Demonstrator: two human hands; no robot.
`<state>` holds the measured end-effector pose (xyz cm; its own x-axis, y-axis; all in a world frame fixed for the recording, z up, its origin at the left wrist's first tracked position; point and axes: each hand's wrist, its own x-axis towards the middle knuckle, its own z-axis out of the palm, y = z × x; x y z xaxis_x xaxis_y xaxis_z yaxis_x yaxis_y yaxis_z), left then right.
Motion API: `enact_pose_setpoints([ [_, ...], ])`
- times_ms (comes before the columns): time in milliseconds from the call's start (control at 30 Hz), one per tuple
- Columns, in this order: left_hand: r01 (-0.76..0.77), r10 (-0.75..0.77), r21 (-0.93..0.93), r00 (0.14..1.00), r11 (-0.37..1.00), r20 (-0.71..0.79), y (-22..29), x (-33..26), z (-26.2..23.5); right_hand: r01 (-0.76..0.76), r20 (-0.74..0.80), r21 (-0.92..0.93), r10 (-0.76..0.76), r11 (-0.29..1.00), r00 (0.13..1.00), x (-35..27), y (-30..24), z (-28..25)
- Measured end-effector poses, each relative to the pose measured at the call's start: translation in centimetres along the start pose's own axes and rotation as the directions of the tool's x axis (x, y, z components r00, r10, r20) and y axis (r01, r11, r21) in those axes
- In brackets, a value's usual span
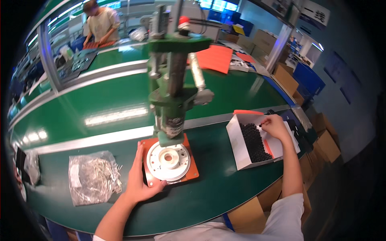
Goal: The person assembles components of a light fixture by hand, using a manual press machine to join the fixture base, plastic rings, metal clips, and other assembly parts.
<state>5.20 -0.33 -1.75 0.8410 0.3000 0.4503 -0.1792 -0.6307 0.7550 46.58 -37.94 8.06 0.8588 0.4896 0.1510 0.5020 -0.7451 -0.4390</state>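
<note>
A round white plastic disc with a raised ring and a centre hole lies on an orange fixture plate. Above it stands a green hand press, its lower end over the disc's far edge. My left hand grips the plate's near left corner, thumb along the front and fingers along the left side. At the right, my right hand is over a white box partly filled with small black parts. Its fingertips pinch one small dark part.
A clear bag of thin metal pins lies on the green table left of my left hand. Behind the press runs a green conveyor belt with a metal rail. Orange sheets lie farther back. Another person works at the far left.
</note>
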Motion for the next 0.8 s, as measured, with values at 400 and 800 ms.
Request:
enact_pose_setpoints([
  [400, 0.078, -0.077, -0.044, 0.996, 0.996, 0.037, 0.9, 0.1, -0.2, 0.29, 0.152, 0.582, -0.452, 0.76, 0.879, -10.4, -16.8, 2.1],
  [800, 0.027, -0.028, 0.034, 0.999, 0.999, 0.024, 0.7, 0.2, -0.2, 0.468, 0.171, 0.446, -0.585, 0.763, 0.793, -10.2, -20.7, 10.1],
])
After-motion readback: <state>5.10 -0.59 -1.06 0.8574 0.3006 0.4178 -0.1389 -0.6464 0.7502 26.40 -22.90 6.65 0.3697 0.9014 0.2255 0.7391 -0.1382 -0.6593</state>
